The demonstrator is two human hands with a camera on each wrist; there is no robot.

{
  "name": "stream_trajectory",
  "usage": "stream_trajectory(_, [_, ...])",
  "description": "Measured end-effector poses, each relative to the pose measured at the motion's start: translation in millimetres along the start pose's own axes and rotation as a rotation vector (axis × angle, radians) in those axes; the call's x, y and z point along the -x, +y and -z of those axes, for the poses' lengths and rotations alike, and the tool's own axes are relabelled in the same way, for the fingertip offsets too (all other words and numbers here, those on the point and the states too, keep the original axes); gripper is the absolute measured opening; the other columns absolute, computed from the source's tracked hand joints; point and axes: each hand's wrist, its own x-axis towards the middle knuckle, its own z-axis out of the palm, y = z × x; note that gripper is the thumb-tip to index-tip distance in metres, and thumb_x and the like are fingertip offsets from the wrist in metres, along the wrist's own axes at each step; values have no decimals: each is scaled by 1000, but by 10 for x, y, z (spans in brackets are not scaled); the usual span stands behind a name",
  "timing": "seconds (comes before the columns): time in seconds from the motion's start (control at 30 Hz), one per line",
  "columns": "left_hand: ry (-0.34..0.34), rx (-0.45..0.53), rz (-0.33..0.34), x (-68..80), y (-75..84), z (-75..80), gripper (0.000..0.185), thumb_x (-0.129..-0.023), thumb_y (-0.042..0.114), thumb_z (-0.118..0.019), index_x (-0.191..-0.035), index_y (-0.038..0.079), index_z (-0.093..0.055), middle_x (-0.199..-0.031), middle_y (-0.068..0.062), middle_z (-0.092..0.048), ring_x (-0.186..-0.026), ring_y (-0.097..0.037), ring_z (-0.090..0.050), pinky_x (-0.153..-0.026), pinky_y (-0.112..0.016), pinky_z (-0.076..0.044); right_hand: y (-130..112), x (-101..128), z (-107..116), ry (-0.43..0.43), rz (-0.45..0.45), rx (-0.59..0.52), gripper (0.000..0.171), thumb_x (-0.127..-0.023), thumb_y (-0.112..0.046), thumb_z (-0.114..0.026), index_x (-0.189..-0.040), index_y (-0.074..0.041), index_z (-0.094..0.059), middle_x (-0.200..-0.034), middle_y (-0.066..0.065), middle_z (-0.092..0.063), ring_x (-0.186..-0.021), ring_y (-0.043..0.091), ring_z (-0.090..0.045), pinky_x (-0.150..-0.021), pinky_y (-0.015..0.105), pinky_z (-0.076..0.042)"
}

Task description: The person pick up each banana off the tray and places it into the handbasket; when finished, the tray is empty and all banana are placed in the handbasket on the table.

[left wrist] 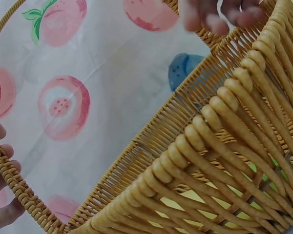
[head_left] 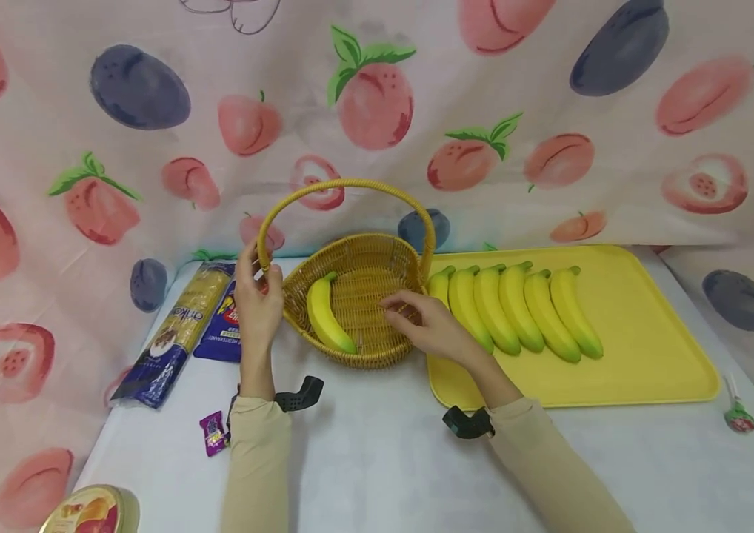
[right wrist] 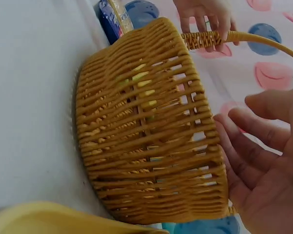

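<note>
At left, a round tin [head_left: 87, 511] sits at the near edge of the white tabletop [head_left: 364, 451], beyond it a long blue-and-gold packet [head_left: 173, 333], a purple-wrapped sweet [head_left: 214, 434] and a blue packet [head_left: 220, 337]. A person's left hand [head_left: 258, 300] grips the foot of the yellow handle [head_left: 348, 183], thumb and fingers closed about it. At center, the wicker basket [head_left: 377, 361] stands upright, a single banana [head_left: 325, 314] along its left inner wall, stem end away from the person. The right hand [head_left: 433, 326] hangs over the basket's right side, thumb and bent fingers apart, nothing between them.

Directly right of that hand, a row of six bananas [head_left: 515, 307] lies side by side on a yellow tray [head_left: 657, 333], stems at the far side, long axes slanting toward the person and rightward. The right hand is clearly the nearer to them; any reach between row and basket would seem to turn on that short sideways gap. A lollipop [head_left: 740, 418] lies at far right.

The right hand and forearm hide the lower part of the row's leftmost fruit, and the frame crops the tin. From the right wrist, the basketed banana shows only as yellow slivers through the weave; whether the right fingertips touch the rim cannot be told.
</note>
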Motion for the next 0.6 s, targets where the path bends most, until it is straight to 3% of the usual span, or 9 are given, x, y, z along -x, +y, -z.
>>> stream_trajectory(0.27, [-2, -16, 13, 0, -10, -7, 48, -94, 7, -49, -139, 21, -43, -132, -11, -50, -123, -28, -49, -100, -45, -45, 65, 230, 175, 46, 60, -8, 27, -97, -30, -52, -120, -18, -59, -114, -1, -64, -100, 15, -61, -87, 38, -50])
stream_trajectory(0.53, [-5, -13, -7, -13, -22, 6, 49, -93, 6, -50, -139, 21, -43, -131, -12, -50, -123, -27, -50, -99, -44, -45, 305, 411, 475, 168, 23, 77, 28, -98, -25, -51, -123, -14, -58, -115, 8, -64, -101, 16, -59, -87, 38, -48])
stream_trajectory(0.6, [-7, -15, -6, -14, -26, 12, 49, -94, 6, -50, -140, 20, -43, -132, -11, -49, -123, -28, -49, -100, -45, -45, 251, 453, 550, 197, 8, 101, 28, -98, -20, -50, -123, -10, -57, -115, 11, -63, -102, 20, -58, -86, 36, -48])
